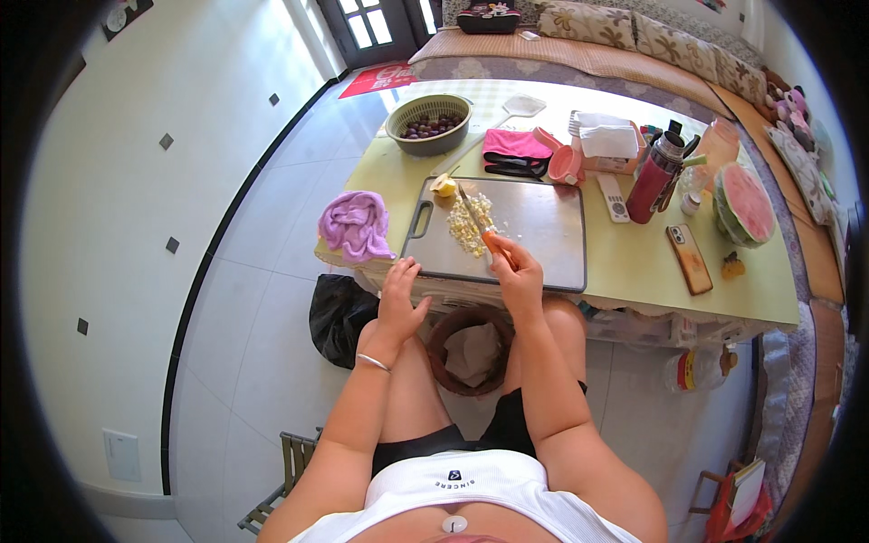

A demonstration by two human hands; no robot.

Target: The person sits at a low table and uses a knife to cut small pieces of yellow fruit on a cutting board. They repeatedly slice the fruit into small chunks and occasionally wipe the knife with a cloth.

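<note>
My right hand (519,274) is closed round the orange handle of a knife (474,214), whose blade lies over the chopped pale pieces (467,230) on a cutting board (543,231). Beyond the blade tip, near the board's far left corner, sits a cut yellowish piece of fruit (443,186). My left hand (398,294) holds nothing; its fingers are stretched out by the board's near left corner, at the table edge. To the left of the board lies a crumpled purple cloth (354,224).
A basin of dark round fruit (433,131) stands at the far left of the table. To the right are a remote (613,198), a red thermos (655,178), a phone (690,260) and a cut watermelon (744,208). Below me are a bin (437,348) and a black bag (337,321).
</note>
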